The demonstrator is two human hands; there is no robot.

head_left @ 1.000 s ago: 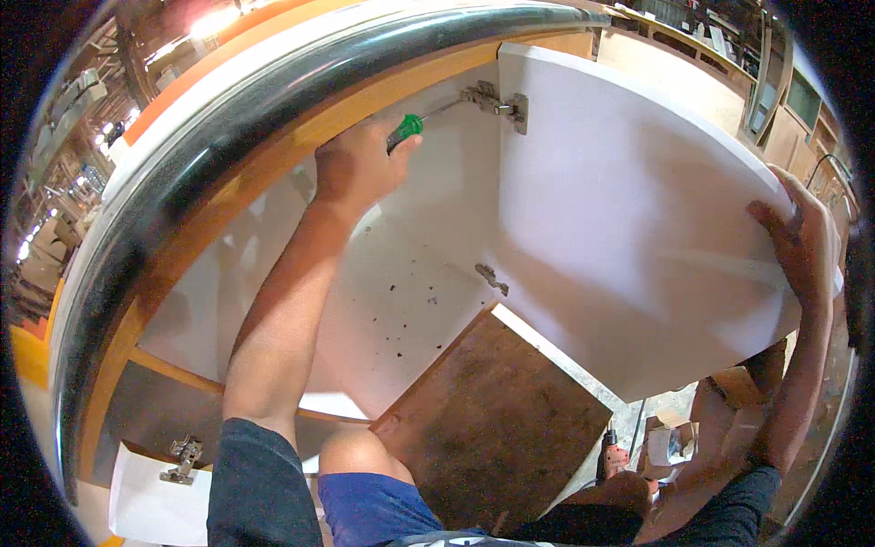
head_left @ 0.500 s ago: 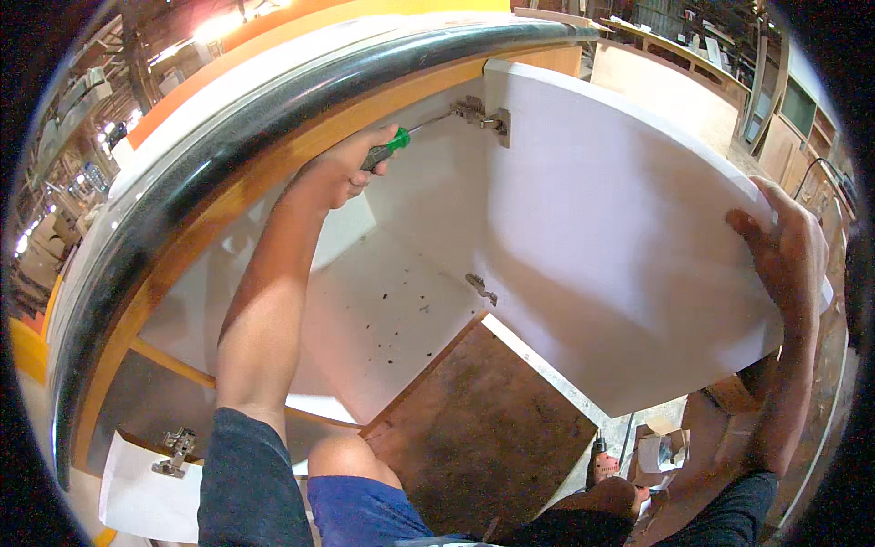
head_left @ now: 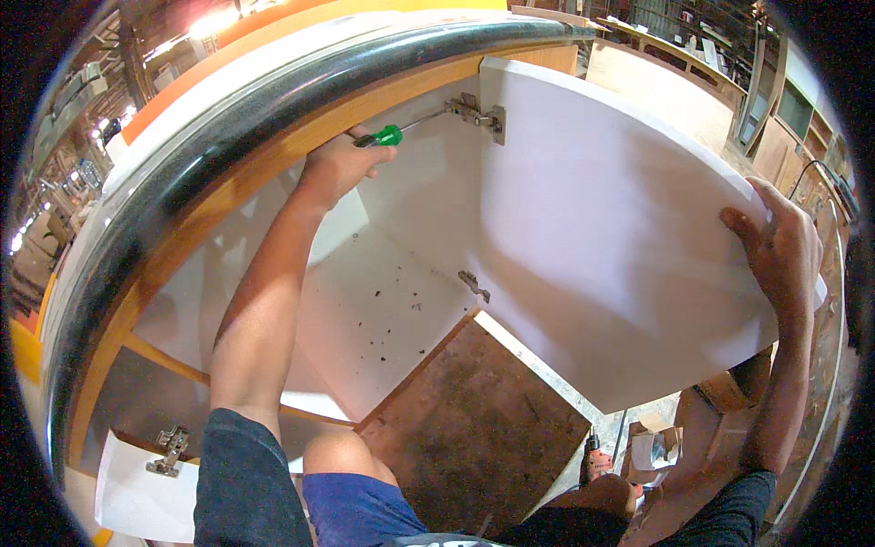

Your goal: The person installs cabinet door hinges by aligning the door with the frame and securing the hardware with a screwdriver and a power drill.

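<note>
My left hand (head_left: pixel 342 167) is closed around the handle of a green and black screwdriver (head_left: pixel 388 136). Its thin shaft points right, and the tip meets the upper metal hinge (head_left: pixel 470 110) inside the cabinet (head_left: pixel 428 182). That hinge joins the cabinet wall to a white door (head_left: pixel 583 219), which stands swung out. At the door's outer edge, my right hand (head_left: pixel 782 242) grips the panel, with the thumb on the inner face and the fingers mostly hidden behind. A lower hinge (head_left: pixel 474 286) sits near the door's bottom corner.
Small dark debris (head_left: pixel 383 319) lies on the cabinet floor. At lower left is another white door (head_left: pixel 137 492) with a hinge. An orange power drill (head_left: pixel 597 460) and a small open box (head_left: pixel 654 451) rest at lower right. A black rounded edge (head_left: pixel 182 155) curves above the cabinet.
My left hand has turned round the screwdriver handle, and the handle has shifted slightly left and lies flatter. My right hand keeps its grip on the door. The whole view has shifted slightly.
</note>
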